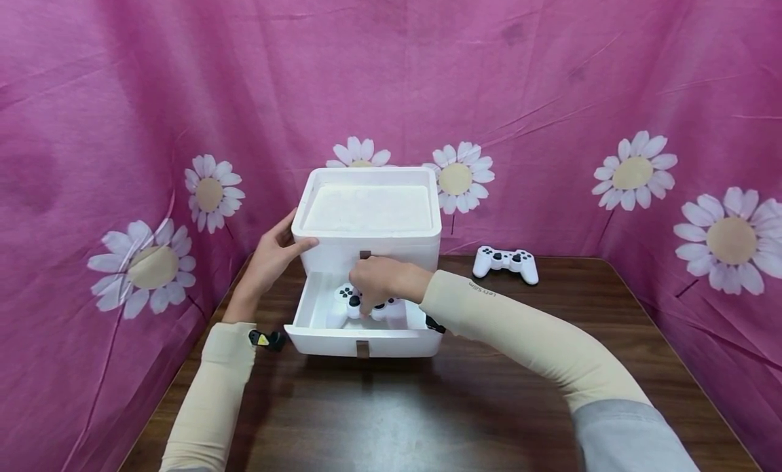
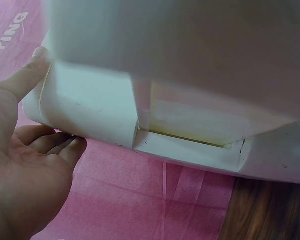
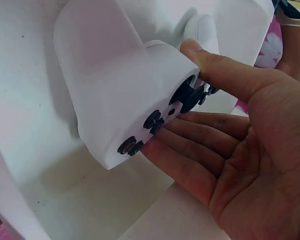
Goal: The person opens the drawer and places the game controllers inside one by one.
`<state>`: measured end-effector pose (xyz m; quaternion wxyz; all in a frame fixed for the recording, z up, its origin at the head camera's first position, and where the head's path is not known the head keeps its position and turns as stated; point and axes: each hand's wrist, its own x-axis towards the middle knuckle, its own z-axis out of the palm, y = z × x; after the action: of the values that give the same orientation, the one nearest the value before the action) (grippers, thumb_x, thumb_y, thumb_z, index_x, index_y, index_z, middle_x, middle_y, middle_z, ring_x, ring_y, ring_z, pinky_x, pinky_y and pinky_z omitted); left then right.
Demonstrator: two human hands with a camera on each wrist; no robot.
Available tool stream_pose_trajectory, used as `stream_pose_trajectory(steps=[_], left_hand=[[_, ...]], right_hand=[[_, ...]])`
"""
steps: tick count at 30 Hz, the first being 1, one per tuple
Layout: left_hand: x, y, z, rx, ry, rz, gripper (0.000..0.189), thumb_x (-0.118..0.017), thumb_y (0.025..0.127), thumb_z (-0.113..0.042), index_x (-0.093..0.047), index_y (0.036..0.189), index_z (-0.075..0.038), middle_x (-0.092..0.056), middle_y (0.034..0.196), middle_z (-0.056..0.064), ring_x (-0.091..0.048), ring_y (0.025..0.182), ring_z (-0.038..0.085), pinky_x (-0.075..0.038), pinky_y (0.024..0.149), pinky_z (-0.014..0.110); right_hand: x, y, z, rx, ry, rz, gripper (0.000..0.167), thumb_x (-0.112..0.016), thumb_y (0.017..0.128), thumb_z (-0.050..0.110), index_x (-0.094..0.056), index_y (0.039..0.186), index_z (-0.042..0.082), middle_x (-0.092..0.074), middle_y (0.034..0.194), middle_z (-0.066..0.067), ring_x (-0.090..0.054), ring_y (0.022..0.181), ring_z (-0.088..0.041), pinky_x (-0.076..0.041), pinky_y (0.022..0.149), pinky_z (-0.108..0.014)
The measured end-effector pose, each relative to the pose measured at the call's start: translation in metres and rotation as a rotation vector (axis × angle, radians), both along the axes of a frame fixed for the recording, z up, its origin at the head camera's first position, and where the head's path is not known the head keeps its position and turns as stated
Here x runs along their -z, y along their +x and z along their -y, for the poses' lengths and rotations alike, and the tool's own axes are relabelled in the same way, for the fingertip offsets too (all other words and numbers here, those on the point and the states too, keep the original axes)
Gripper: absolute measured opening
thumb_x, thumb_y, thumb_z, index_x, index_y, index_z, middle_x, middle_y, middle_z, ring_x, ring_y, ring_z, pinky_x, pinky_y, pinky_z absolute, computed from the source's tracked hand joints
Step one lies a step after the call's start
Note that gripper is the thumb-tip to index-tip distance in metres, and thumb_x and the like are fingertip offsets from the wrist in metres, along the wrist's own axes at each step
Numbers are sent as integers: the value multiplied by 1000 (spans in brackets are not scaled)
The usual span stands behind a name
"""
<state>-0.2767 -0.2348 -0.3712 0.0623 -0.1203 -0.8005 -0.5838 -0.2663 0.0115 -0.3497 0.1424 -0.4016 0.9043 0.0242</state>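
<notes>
handling the white game controller [image 3: 122, 95] inside the pulled-out lower drawer [image 1: 403, 345] appears to be the step in hand. the right hand [image 1: 387, 282] pinches it between thumb and fingers; the next move likely calls for clearance from the drawer's front edge and from the upper drawer [image 1: 330, 256] above its rear. the left hand [image 1: 269, 260], thumb spread from its fingers, rests on the storage unit's [image 1: 366, 233] front left corner. a second controller [image 1: 506, 261] lies near the tabletop's [image 1: 501, 411] far edge, before a floral curtain [image 1: 525, 85].
</notes>
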Motion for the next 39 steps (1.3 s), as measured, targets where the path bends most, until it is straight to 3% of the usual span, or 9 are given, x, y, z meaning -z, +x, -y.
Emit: stream_pose_trajectory(steps=[9,15,23,28,35,39], left_hand=[[-1,1,-1,-5,-23,1,84,-79,99,-31,-32,169,-30,-37,173,0,-45,153,26,-41,123,53],[-1,0,-2,-3,-23,9,84,-79,99,-33,-32,169,-32,-37,173,-1,-45,152,24,-42,123,52],[0,-1,-2,-8,-20,22,85,-80,98,-34,-32,168,-33,-37,173,-2,-45,152,24,-42,123,51],[0,0,-2,-10,-16,28,86,-80,98,-35,-31,169,-32,-36,173,-1,-44,154,25,-41,124,52],[-1,1,-1,-13,-28,24,86,-80,98,-36,-31,169,-32,-36,173,0,-44,154,27,-42,123,52],[-1,1,0,-14,-26,17,86,-80,98,-35,-31,168,-33,-36,173,-1,-44,154,27,-42,123,52]], right_hand=[[1,-1,-2,-9,1,7,29,-89,88,35,-70,82,15,-57,67,6,-53,60,-9,-45,57,-21],[2,-1,-5,-7,-6,6,28,-89,89,37,-72,86,15,-59,70,7,-54,62,-10,-46,60,-22],[-3,2,-13,-14,-16,-27,34,-84,93,40,-81,115,14,-77,94,2,-64,74,-9,-56,74,-26],[-14,3,-23,-32,-47,-44,22,-82,96,37,-80,103,16,-74,89,3,-62,74,-11,-53,72,-27],[-29,8,-42,-64,-82,-112,26,-79,96,39,-83,107,16,-79,107,-1,-72,101,-22,-60,89,-40],[-35,12,-56,-93,-141,-147,20,-80,95,37,-84,98,18,-81,100,2,-74,92,-18,-61,84,-38]])
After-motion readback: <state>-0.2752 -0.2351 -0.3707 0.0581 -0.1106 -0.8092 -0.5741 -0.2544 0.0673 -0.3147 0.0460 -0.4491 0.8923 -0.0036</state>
